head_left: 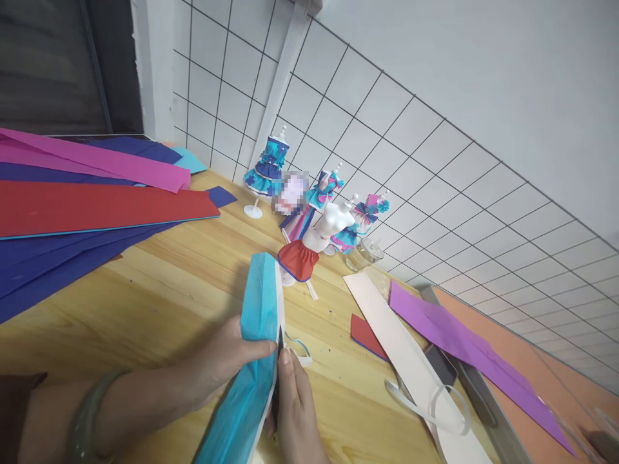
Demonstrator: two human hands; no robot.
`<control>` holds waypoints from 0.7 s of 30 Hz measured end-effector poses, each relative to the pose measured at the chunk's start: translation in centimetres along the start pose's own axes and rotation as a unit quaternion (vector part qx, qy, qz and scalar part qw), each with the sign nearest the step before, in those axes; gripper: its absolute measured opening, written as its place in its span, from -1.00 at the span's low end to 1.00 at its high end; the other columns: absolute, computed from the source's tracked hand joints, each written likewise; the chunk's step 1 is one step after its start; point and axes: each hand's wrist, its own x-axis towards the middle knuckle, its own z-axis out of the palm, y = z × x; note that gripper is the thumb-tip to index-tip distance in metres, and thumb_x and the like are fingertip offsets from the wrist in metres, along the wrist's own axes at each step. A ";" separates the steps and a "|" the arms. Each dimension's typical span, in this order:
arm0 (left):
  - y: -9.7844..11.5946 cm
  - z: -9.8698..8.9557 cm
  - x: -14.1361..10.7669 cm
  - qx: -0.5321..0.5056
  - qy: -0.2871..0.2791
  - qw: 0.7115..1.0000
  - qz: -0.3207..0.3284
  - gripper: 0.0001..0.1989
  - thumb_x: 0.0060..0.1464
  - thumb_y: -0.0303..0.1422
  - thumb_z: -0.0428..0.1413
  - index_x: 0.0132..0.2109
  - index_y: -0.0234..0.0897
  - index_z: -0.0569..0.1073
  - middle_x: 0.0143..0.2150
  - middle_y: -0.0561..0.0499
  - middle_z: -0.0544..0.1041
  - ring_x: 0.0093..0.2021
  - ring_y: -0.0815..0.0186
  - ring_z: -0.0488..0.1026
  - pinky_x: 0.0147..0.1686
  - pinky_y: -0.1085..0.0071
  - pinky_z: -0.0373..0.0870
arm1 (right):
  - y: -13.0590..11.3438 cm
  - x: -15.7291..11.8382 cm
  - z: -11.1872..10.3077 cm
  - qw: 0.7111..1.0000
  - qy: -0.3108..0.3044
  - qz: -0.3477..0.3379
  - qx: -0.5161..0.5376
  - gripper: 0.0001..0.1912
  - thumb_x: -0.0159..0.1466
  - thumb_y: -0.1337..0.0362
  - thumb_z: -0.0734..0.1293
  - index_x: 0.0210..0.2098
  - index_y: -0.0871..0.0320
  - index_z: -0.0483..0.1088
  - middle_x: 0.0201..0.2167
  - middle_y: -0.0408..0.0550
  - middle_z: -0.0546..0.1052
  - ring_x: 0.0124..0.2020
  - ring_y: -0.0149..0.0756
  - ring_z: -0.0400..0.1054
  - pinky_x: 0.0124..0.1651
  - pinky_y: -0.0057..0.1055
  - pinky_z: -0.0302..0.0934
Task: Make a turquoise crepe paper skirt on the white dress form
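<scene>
In the head view, a long turquoise folded strip with a white edge (pixel 264 293) runs up from the bottom of the picture. It looks like crepe paper or thin cloth; I cannot tell which. My left hand (pixel 225 354) grips it, thumb across the top. My right hand (pixel 298 409) is closed round dark scissors (pixel 276 396), whose tips lie along the strip's white edge. Most of the scissors' handles are hidden by my fingers. A narrow curled offcut (pixel 304 360) hangs beside the blades. Just beyond the strip stands a white mini dress form (pixel 333 222) wearing a red skirt (pixel 298 260).
Red (pixel 106 205), pink (pixel 145 169) and dark blue sheets (pixel 43 267) lie at left. More dressed mini forms (pixel 271 161) stand by the tiled wall, near a glass (pixel 363 254). At right are a pale strip (pixel 387 328), a purple strip (pixel 464 345) and a red piece (pixel 367 335).
</scene>
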 end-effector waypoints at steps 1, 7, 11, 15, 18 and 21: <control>0.0 0.0 0.0 -0.001 0.001 1.000 0.000 -0.82 -0.22 -0.41 0.25 -0.39 -0.33 0.44 -0.49 0.05 0.53 -0.42 0.26 0.46 -0.34 0.35 0.38 | 0.1 0.0 0.0 1.000 -0.001 0.000 -0.001 -0.33 0.22 -0.22 0.05 -0.06 0.18 0.41 -0.76 -0.20 0.27 -0.65 -0.26 0.25 -0.57 -0.37 0.18; 0.1 0.1 0.1 -0.003 -0.008 1.000 0.000 -0.83 -0.22 -0.40 0.25 -0.38 -0.32 0.46 -0.45 0.02 0.55 -0.38 0.23 0.48 -0.31 0.34 0.39 | 0.5 0.0 0.1 1.000 0.017 -0.003 0.015 -0.38 0.23 -0.19 0.07 -0.13 0.17 0.43 -0.73 -0.17 0.30 -0.57 -0.23 0.30 -0.52 -0.37 0.20; -0.2 0.0 0.0 -0.002 0.000 1.000 -0.002 -0.82 -0.19 -0.41 0.24 -0.35 -0.30 0.45 -0.45 0.03 0.55 -0.38 0.22 0.49 -0.32 0.34 0.40 | -0.3 0.0 0.2 0.999 0.021 -0.017 0.025 -0.42 0.22 -0.19 0.10 -0.19 0.16 0.45 -0.58 -0.08 0.44 -0.44 -0.21 0.36 -0.45 -0.39 0.25; -0.4 -0.2 -0.1 0.006 -0.034 0.999 -0.010 -0.88 -0.11 -0.38 0.19 -0.35 -0.30 0.45 -0.47 0.02 0.54 -0.44 0.22 0.49 -0.38 0.33 0.42 | -0.8 0.1 0.3 0.999 0.022 -0.029 0.018 -0.41 0.22 -0.19 0.10 -0.21 0.16 0.45 -0.50 -0.05 0.47 -0.39 -0.20 0.37 -0.40 -0.39 0.27; -0.4 -0.4 -0.1 0.002 -0.047 0.999 -0.006 -0.89 -0.09 -0.39 0.18 -0.33 -0.30 0.46 -0.43 0.02 0.55 -0.38 0.23 0.49 -0.32 0.33 0.42 | -0.7 0.1 0.3 1.000 0.010 -0.023 0.017 -0.39 0.23 -0.20 0.06 -0.19 0.16 0.45 -0.60 -0.08 0.42 -0.48 -0.21 0.34 -0.46 -0.38 0.25; -0.3 -0.3 -0.1 0.001 -0.039 0.999 -0.005 -0.86 -0.12 -0.39 0.20 -0.33 -0.31 0.46 -0.41 0.02 0.55 -0.35 0.23 0.49 -0.29 0.34 0.42 | -0.6 0.2 0.3 1.000 0.008 -0.025 0.011 -0.36 0.22 -0.21 0.05 -0.17 0.16 0.44 -0.66 -0.12 0.37 -0.54 -0.22 0.32 -0.51 -0.38 0.23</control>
